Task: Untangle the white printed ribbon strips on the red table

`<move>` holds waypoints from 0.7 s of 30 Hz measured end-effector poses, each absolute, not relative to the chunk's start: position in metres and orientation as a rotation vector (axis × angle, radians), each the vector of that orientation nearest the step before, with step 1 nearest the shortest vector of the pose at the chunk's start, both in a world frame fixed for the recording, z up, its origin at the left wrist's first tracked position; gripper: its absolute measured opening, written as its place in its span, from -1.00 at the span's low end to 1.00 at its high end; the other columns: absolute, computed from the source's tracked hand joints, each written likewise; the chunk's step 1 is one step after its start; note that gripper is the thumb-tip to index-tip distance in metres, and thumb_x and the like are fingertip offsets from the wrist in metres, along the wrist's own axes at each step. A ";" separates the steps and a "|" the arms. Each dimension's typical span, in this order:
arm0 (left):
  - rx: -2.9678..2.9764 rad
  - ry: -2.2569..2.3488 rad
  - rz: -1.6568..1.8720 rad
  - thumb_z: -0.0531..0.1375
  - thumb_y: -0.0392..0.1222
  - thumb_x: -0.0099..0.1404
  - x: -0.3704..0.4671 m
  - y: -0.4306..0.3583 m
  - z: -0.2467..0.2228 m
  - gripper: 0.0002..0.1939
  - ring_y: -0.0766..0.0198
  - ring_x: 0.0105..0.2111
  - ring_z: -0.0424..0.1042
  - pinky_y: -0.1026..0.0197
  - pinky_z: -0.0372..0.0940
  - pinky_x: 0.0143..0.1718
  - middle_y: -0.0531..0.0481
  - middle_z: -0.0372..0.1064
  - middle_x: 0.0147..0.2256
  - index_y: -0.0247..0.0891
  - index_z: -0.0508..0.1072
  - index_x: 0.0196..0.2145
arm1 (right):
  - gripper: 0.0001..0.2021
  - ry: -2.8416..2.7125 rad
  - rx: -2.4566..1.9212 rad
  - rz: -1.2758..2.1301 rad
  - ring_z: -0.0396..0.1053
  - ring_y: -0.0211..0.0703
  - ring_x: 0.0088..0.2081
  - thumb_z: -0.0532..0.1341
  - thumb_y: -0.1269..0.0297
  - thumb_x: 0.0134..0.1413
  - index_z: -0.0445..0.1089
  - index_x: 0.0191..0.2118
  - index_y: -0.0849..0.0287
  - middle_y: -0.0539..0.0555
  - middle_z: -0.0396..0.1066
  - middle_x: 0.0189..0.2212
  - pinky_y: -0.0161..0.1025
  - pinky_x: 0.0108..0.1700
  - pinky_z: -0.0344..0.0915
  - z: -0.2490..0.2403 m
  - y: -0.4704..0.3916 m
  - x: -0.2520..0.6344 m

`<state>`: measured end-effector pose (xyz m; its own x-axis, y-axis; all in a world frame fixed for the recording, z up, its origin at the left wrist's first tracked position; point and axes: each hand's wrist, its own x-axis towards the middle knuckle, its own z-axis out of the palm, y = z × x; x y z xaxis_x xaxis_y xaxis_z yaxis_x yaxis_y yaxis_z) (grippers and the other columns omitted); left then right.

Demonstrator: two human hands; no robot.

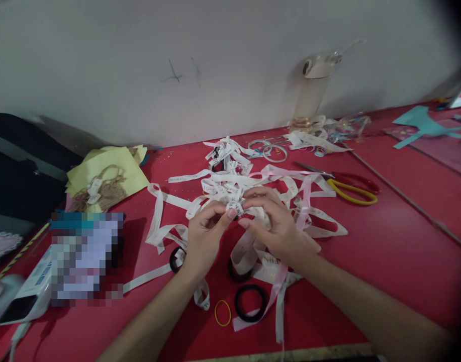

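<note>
A white ribbon with dark printed letters is pinched between the thumb and fingers of my left hand. My right hand has its curled fingers on the right side of the same ribbon, thumb below. A small dark bit shows under the ribbon, mostly hidden by my fingers. Loose white ribbon lies tangled beneath and around both hands, with a pink ribbon among it. Closer to me are a black hair tie and a yellow rubber band. Another black hair tie lies by my left wrist.
Scissors with red and yellow handles lie on the red table to the right. A bottle stands by the wall. A bundle of white-ribboned ties sits behind my hands. Yellow paper with twine and a white device are left.
</note>
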<state>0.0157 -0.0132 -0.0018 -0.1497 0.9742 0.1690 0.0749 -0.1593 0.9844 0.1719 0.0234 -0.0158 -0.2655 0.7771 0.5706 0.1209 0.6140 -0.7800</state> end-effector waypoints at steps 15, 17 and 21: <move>1.015 1.103 1.327 0.22 -0.12 0.21 0.015 -0.006 -0.013 -0.80 0.34 -0.31 0.26 0.31 0.16 -0.17 0.07 0.28 -0.40 -0.27 0.40 -0.50 | -0.89 -1.798 -0.563 0.741 0.31 -0.07 0.02 0.23 0.43 0.11 0.40 -0.24 0.07 0.07 0.43 -0.20 0.04 0.10 0.24 -0.019 0.029 0.172; 0.979 1.096 1.276 0.22 -0.10 0.22 0.015 -0.007 -0.013 -0.77 0.37 -0.36 0.22 0.33 0.15 -0.22 0.10 0.23 -0.45 -0.27 0.37 -0.50 | -0.88 -1.824 -0.536 0.763 0.30 -0.07 0.04 0.23 0.43 0.11 0.40 -0.24 0.07 0.06 0.45 -0.20 0.06 0.12 0.22 -0.019 0.028 0.171; 0.974 1.046 1.313 0.22 -0.16 0.23 0.015 -0.008 -0.011 -0.78 0.40 -0.41 0.18 0.35 0.13 -0.28 0.12 0.19 -0.48 -0.28 0.32 -0.51 | -0.89 -1.854 -0.552 0.689 0.26 -0.05 0.08 0.26 0.43 0.08 0.41 -0.26 0.09 0.07 0.44 -0.16 0.05 0.13 0.22 -0.018 0.028 0.171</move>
